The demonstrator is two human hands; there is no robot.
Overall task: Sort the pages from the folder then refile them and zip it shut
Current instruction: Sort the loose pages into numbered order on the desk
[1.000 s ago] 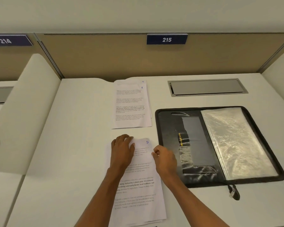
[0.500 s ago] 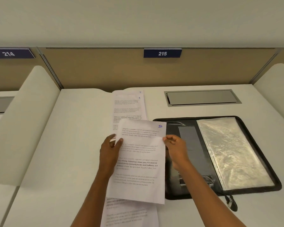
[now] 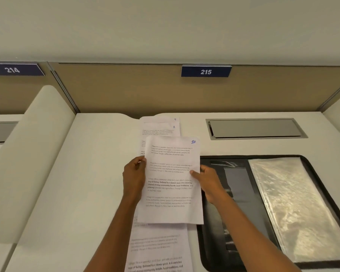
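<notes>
I hold a printed page marked 10 (image 3: 171, 179) up over the desk. My left hand (image 3: 134, 176) pinches its left edge and my right hand (image 3: 206, 180) pinches its right edge. Behind it, further back on the desk, lies a small pile with pages 8 and 9 (image 3: 161, 127) showing at the top. A second stack of printed pages (image 3: 157, 250) lies near me, below the held sheet. The black zip folder (image 3: 232, 195) lies open to the right, with clear plastic sleeves (image 3: 294, 205) on its right half.
A white desk (image 3: 86, 183) with a tan partition (image 3: 126, 89) at the back and curved white dividers on both sides. A metal cable hatch (image 3: 255, 128) is set into the desk behind the folder. A sign reads 215 (image 3: 206, 71).
Both hands took the top sheet, page 10, off the near stack and raised it toward the far pile. The view tilted upward.
</notes>
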